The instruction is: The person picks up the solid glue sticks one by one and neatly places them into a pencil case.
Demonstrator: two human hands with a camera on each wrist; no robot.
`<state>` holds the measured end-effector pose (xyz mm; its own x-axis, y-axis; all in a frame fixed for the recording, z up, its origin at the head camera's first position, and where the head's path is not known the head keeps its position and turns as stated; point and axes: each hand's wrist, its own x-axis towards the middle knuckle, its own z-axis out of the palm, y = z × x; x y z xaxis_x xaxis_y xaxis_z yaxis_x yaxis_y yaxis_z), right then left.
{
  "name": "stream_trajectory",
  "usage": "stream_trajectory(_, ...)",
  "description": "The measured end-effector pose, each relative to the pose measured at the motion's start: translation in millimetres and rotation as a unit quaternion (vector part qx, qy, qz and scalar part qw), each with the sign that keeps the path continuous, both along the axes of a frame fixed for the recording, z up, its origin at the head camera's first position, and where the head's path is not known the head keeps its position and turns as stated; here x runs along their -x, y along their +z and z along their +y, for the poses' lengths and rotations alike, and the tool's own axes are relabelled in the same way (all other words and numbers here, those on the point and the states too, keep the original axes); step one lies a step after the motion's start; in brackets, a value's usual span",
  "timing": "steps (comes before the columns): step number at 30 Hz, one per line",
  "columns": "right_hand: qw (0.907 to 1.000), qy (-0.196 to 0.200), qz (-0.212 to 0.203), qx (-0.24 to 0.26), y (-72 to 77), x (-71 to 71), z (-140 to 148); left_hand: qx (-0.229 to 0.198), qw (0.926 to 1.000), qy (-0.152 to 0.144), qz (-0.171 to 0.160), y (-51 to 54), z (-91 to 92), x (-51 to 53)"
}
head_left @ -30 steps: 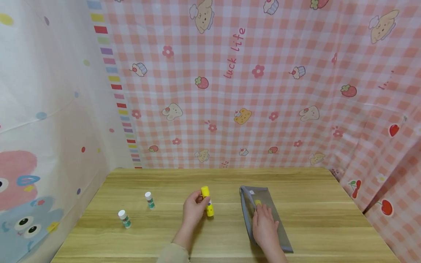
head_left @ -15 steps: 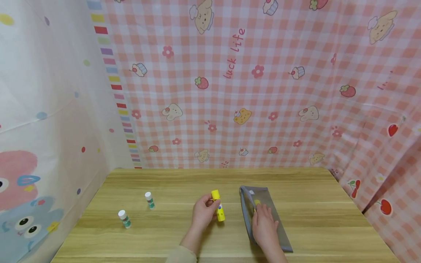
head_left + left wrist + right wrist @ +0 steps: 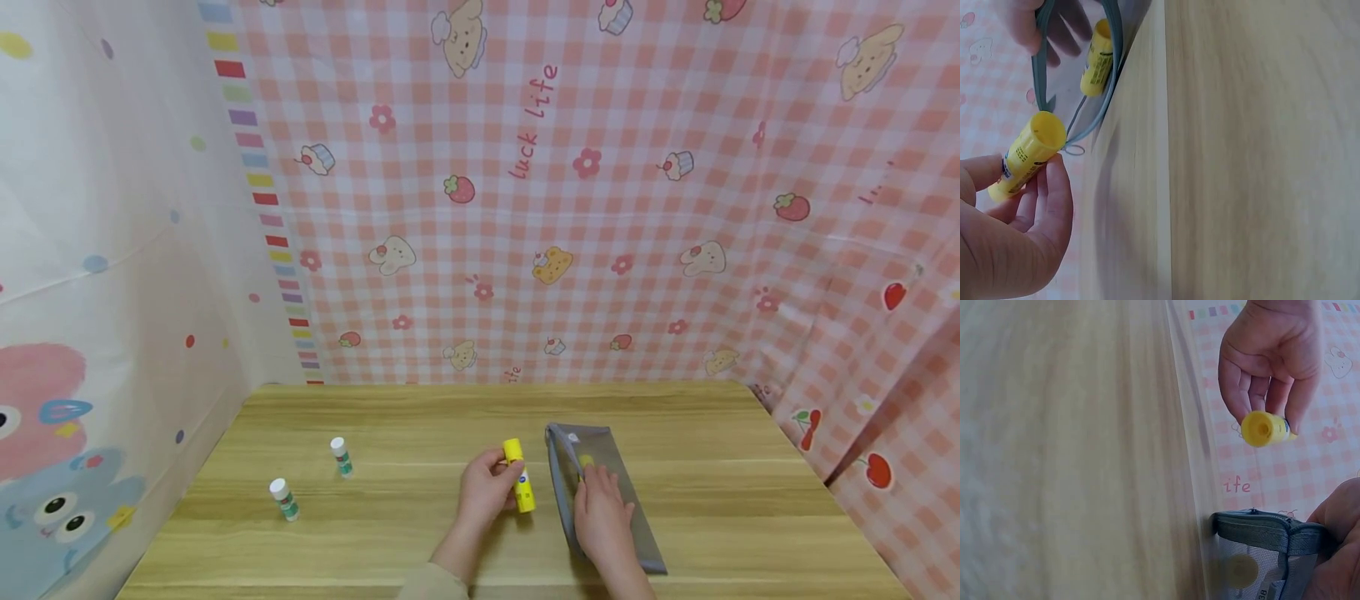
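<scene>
My left hand [image 3: 486, 490] pinches a yellow glue stick [image 3: 520, 477] between thumb and fingers, just left of a grey mesh zip pouch [image 3: 626, 475]. In the left wrist view, the end of this glue stick [image 3: 1025, 153] points toward the pouch's gaping mouth, apart from it. A second yellow glue stick [image 3: 1097, 59] lies inside the pouch; from above it shows only faintly through the mesh. My right hand [image 3: 606, 521] holds the pouch by its upper side near the opening, some fingers showing through the mesh. The right wrist view shows the zip edge [image 3: 1254, 519] beside that hand.
Two white-capped glue sticks with green labels stand on the left of the wooden table [image 3: 360, 550]: one nearer [image 3: 284, 500], one farther back [image 3: 342, 457]. A pink checked cloth [image 3: 495, 217] hangs behind the table's far edge.
My left hand has moved right and slightly nearer with the yellow glue stick, closer to the pouch. The right hand and pouch have stayed in place.
</scene>
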<state>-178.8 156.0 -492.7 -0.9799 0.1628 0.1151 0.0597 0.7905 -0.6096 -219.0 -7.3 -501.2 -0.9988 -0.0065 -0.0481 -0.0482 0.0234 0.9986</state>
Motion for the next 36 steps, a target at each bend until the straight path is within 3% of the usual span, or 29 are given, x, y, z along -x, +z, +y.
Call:
stream_trajectory(13, 1.0, -0.003, -0.006, -0.005, 1.1, 1.2, -0.2, 0.008, 1.0, 0.001, 0.001, -3.5, 21.8, -4.1)
stream_trajectory(23, 0.9999, -0.005, -0.016, -0.002, 1.6, 1.9, -0.5, 0.02, 0.9997, -0.015, -0.007, -4.5, 35.0, -8.0)
stream_trajectory(36, 1.0, -0.005, -0.002, -0.003, -0.8, 0.8, 0.8, 0.073, 0.9972, -0.011, -0.008, -7.4, 52.0, -10.3)
